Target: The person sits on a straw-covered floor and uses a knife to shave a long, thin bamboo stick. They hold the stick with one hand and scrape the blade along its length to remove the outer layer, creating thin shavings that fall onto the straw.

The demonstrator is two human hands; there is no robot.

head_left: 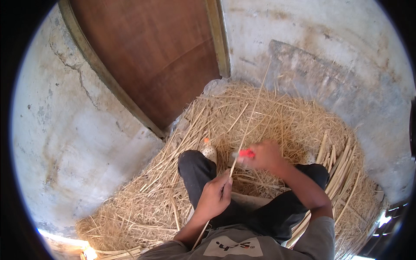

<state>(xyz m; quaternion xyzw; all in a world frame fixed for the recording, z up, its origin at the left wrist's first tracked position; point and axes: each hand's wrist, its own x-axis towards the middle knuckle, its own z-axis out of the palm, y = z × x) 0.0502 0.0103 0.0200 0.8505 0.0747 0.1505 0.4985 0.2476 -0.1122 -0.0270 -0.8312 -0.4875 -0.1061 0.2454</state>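
Observation:
My left hand [214, 197] is closed around a long thin bamboo strip [248, 125]. From that fist the strip slants up and away over the straw toward the far wall, and its near end runs back past my left forearm. My right hand [268, 156], a little smeared by motion, grips a small red-handled knife [247, 153]. Its short grey blade meets the strip or lies right beside it, just beyond my left hand; the exact contact is blurred.
Pale shavings [277, 112] cover the floor around my legs. Split bamboo strips [340, 169] lie in a bundle at my right. A brown door [151, 47] stands ahead on the left, between stained walls [65, 143]. A light-coloured shoe [209, 153] shows past my left knee.

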